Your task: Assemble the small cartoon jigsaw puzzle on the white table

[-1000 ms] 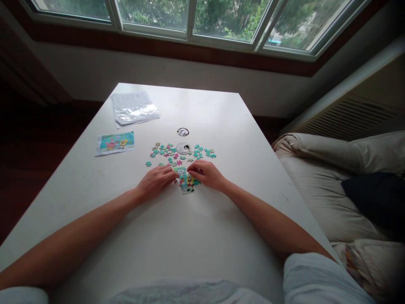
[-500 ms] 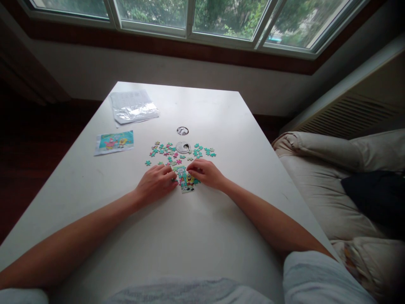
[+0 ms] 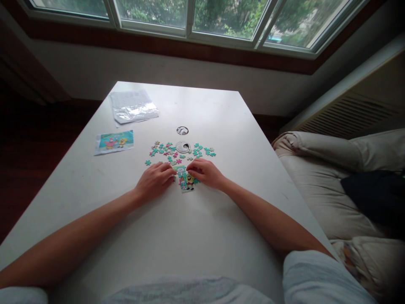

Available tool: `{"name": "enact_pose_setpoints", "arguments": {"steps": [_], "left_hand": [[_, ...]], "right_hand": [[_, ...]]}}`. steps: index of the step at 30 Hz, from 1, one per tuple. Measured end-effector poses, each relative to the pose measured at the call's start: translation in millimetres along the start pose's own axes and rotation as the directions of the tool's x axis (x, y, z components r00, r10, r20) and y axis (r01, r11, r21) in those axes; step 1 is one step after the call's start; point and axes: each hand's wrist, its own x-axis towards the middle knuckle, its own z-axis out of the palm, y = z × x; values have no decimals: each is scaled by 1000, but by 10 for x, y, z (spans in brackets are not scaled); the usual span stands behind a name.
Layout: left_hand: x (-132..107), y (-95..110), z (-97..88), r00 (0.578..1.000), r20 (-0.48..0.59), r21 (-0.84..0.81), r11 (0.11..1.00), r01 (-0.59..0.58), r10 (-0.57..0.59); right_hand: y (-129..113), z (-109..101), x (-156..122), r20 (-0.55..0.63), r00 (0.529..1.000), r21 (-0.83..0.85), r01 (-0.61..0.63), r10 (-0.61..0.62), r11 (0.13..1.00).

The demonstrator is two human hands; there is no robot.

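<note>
A partly joined jigsaw puzzle (image 3: 186, 182) lies flat on the white table, showing a yellow square cartoon figure beside a pale green one. My left hand (image 3: 155, 179) is at its left edge, fingers curled and drawn together; bits of green show by the fingertips, but whatever they pinch is hidden. At the upper right edge, my right hand (image 3: 205, 172) has its thumb and forefinger closed against the puzzle, covering part of that side. Just beyond both hands, loose puzzle pieces (image 3: 198, 151) in green, pink and pale colours are scattered.
A printed picture (image 3: 115, 142) of the cartoon figures lies to the left. Behind it is a clear plastic bag (image 3: 134, 107) with papers. A round grey cap (image 3: 182, 147) sits among the pieces, near a round opening (image 3: 182, 131) in the table. A beige sofa (image 3: 316, 185) stands at the right.
My left fingertips have shifted slightly up and left along the puzzle's left edge. The right hand has hardly moved.
</note>
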Motion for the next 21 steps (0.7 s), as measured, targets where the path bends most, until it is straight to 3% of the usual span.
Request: {"name": "enact_pose_setpoints", "arguments": {"steps": [9, 21], "left_hand": [[8, 102, -59, 994, 59, 80, 993, 87, -92], [-9, 47, -65, 992, 106, 8, 998, 65, -66]], "right_hand": [[81, 48, -25, -36, 991, -173, 119, -127, 978], [88, 43, -38, 32, 977, -261, 210, -209, 942]]}}
